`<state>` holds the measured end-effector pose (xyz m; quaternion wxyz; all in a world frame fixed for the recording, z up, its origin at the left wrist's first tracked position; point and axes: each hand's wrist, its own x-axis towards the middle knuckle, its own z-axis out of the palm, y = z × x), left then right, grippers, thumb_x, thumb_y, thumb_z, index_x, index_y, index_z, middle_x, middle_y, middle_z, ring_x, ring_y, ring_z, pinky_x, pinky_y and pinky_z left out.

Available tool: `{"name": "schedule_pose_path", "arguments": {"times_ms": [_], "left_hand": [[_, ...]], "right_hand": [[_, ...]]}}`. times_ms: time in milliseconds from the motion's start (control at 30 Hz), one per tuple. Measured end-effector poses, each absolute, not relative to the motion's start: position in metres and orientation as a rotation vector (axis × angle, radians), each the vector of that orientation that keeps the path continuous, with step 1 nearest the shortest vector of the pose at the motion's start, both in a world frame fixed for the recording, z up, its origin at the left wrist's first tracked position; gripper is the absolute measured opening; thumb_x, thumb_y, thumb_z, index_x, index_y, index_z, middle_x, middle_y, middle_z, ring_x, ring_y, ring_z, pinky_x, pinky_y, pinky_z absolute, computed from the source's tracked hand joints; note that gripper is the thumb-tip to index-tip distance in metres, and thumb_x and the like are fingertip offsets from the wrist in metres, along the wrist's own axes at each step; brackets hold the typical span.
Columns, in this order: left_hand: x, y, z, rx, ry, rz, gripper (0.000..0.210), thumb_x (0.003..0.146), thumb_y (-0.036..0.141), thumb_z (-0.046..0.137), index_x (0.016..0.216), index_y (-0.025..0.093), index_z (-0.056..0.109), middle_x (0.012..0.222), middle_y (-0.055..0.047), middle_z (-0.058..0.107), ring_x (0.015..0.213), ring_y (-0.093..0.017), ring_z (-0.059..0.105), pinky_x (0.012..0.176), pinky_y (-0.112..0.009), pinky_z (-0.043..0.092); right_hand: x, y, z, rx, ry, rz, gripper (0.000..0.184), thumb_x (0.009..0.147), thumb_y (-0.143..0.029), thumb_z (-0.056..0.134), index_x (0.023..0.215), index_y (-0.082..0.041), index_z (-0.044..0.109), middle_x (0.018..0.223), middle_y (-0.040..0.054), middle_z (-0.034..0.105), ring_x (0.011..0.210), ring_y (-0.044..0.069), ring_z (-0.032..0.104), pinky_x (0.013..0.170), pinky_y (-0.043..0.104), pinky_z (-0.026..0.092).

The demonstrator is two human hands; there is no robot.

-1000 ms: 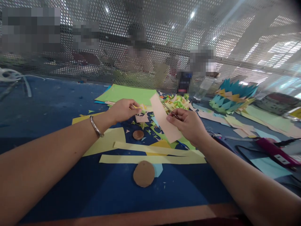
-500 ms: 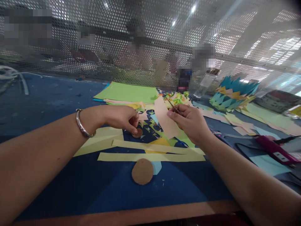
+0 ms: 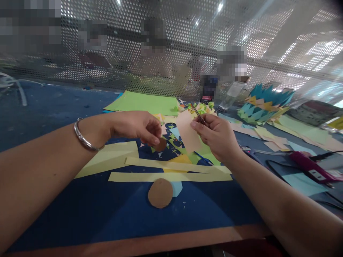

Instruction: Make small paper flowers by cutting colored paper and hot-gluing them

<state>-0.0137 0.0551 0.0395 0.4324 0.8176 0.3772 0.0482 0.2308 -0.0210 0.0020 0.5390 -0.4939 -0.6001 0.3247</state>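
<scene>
Between thumb and fingers, my left hand [image 3: 150, 130] pinches a small round brown cardboard disc [image 3: 161, 145] just over the paper scraps. My right hand [image 3: 214, 134] is closed around slim, pointed metal scissors [image 3: 197, 113], their tips toward the back left; the handles are hidden in the palm. A curved piece of pale pink paper [image 3: 187, 130] touches the right thumb at its edge. Nearer to me lies a larger brown cardboard disc [image 3: 160, 193], partly over a light blue paper piece [image 3: 177, 188]. Two pale yellow strips [image 3: 128, 176] lie just behind it.
Green sheets [image 3: 147, 101] are stacked at the back, beside a heap of cut scraps [image 3: 203, 107]. A clear bottle [image 3: 232, 95], a blue paper crown [image 3: 266, 103] and a magenta power strip [image 3: 308, 166] with cables stand or lie right. A perforated metal screen [image 3: 120, 64] borders the table.
My left hand has moved slightly right and away from me, shifting the small disc with it. The scissors in my right hand now point more upward. The view has shifted slightly.
</scene>
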Motion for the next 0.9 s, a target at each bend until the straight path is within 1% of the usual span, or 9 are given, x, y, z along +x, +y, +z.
{"name": "schedule_pose_path", "arguments": {"times_ms": [67, 133, 200, 367, 600, 667, 767, 833, 900], "left_hand": [[-0.006, 0.049, 0.037, 1.839, 0.863, 0.313, 0.015, 0.067, 0.030, 0.077, 0.077, 0.023, 0.069, 0.076, -0.002, 0.071, 0.074, -0.021, 0.068, 0.070, -0.032, 0.051], [0.003, 0.039, 0.033, 1.730, 0.814, 0.386, 0.013, 0.069, 0.029, 0.076, 0.072, 0.021, 0.066, 0.075, -0.003, 0.070, 0.076, -0.020, 0.068, 0.073, -0.033, 0.053], [0.014, 0.029, 0.028, 1.715, 0.829, 0.450, 0.011, 0.071, 0.028, 0.074, 0.071, 0.021, 0.066, 0.077, -0.002, 0.070, 0.076, -0.018, 0.067, 0.070, -0.031, 0.052], [0.035, 0.006, 0.017, 1.693, 0.763, 0.600, 0.007, 0.074, 0.023, 0.073, 0.073, 0.020, 0.067, 0.079, -0.001, 0.070, 0.080, -0.016, 0.066, 0.086, -0.034, 0.053], [0.040, 0.001, 0.006, 1.519, 0.782, 0.755, 0.015, 0.075, 0.021, 0.075, 0.071, 0.019, 0.061, 0.076, -0.002, 0.068, 0.072, -0.015, 0.066, 0.075, -0.033, 0.056], [0.040, 0.004, 0.005, 1.468, 0.783, 0.825, 0.018, 0.074, 0.019, 0.078, 0.074, 0.019, 0.060, 0.074, -0.001, 0.067, 0.069, -0.014, 0.065, 0.071, -0.032, 0.055], [0.040, 0.007, 0.006, 1.377, 0.786, 0.872, 0.025, 0.072, 0.018, 0.081, 0.085, 0.019, 0.060, 0.069, 0.002, 0.064, 0.064, -0.013, 0.063, 0.066, -0.029, 0.052], [0.040, 0.009, 0.008, 1.324, 0.774, 0.800, 0.027, 0.073, 0.018, 0.081, 0.093, 0.019, 0.063, 0.075, 0.000, 0.067, 0.066, -0.012, 0.063, 0.065, -0.027, 0.050], [0.039, 0.009, 0.008, 1.289, 0.756, 0.717, 0.023, 0.075, 0.018, 0.079, 0.095, 0.017, 0.067, 0.087, -0.004, 0.071, 0.073, -0.013, 0.065, 0.069, -0.026, 0.050]], "right_hand": [[0.231, -0.021, 0.002, -1.170, -1.421, 0.754, 0.025, 0.081, -0.041, 0.070, 0.083, -0.019, 0.058, 0.063, -0.0057, 0.042, 0.048, 0.007, 0.026, 0.045, 0.026, 0.017], [0.231, -0.021, 0.002, -1.145, -1.409, 0.747, 0.027, 0.081, -0.042, 0.070, 0.085, -0.019, 0.057, 0.066, -0.0050, 0.043, 0.049, 0.007, 0.029, 0.044, 0.026, 0.018], [0.230, -0.022, 0.002, -1.117, -1.396, 0.759, 0.028, 0.081, -0.043, 0.070, 0.086, -0.020, 0.057, 0.067, -0.0049, 0.043, 0.050, 0.007, 0.032, 0.044, 0.025, 0.019], [0.226, -0.024, 0.004, -1.101, -1.362, 0.812, 0.032, 0.080, -0.047, 0.072, 0.087, -0.021, 0.055, 0.065, -0.0060, 0.040, 0.049, 0.007, 0.031, 0.042, 0.025, 0.019], [0.223, -0.027, 0.004, -1.005, -1.284, 0.899, 0.026, 0.080, -0.039, 0.076, 0.086, -0.020, 0.058, 0.060, -0.0066, 0.042, 0.047, 0.006, 0.030, 0.041, 0.024, 0.018], [0.223, -0.026, 0.004, -1.013, -1.278, 0.908, 0.026, 0.080, -0.038, 0.076, 0.085, -0.020, 0.058, 0.060, -0.0067, 0.041, 0.047, 0.006, 0.030, 0.041, 0.024, 0.017], [0.223, -0.026, 0.003, -1.047, -1.290, 0.908, 0.029, 0.078, -0.040, 0.078, 0.084, -0.020, 0.058, 0.059, -0.0070, 0.041, 0.046, 0.006, 0.029, 0.041, 0.024, 0.015], [0.223, -0.026, 0.004, -1.057, -1.314, 0.897, 0.032, 0.075, -0.041, 0.080, 0.083, -0.019, 0.058, 0.058, -0.0073, 0.042, 0.046, 0.005, 0.028, 0.042, 0.024, 0.015], [0.223, -0.026, 0.004, -1.073, -1.347, 0.874, 0.035, 0.074, -0.044, 0.081, 0.083, -0.019, 0.059, 0.058, -0.0073, 0.043, 0.046, 0.005, 0.028, 0.042, 0.024, 0.016]]}}
